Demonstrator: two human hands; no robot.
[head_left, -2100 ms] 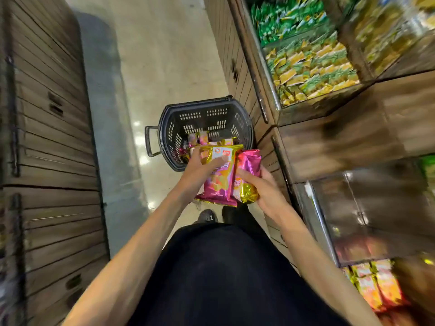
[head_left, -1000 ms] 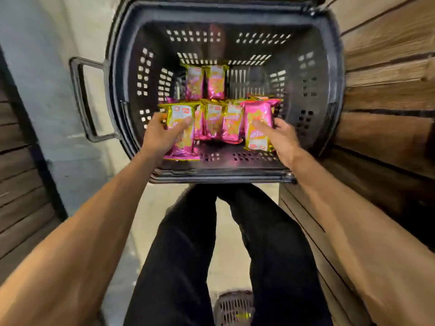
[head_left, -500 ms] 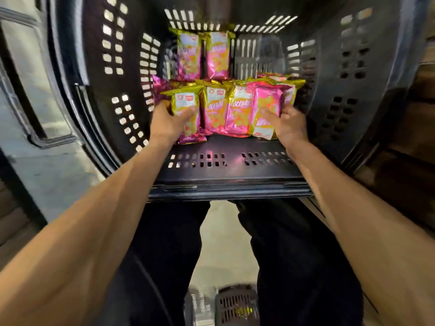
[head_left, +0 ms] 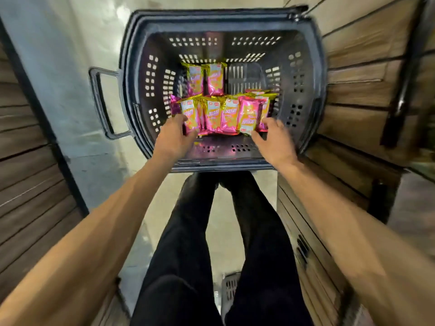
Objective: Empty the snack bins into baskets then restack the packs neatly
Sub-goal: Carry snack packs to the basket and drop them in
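Both of my hands are loosely spread at the ends of a row of pink-and-gold snack packs point(head_left: 221, 116); my left hand point(head_left: 175, 135) has its fingers curled against the leftmost pack, my right hand point(head_left: 270, 135) touches the rightmost, and neither clearly pinches anything. That row stands upright on the floor of a dark plastic basket point(head_left: 306, 95), with two more packs point(head_left: 207, 78) behind it near the far wall. I judge the glossy packs could topple forward or fan apart once I let go, since nothing braces their near side. Around the basket: its side handle point(head_left: 101, 102) on the left, wooden slatted panels point(head_left: 367, 74) close on the right, my dark trouser legs point(head_left: 200, 231) below, and pale floor point(head_left: 66, 55); a second basket point(head_left: 230, 290) sits by my feet.
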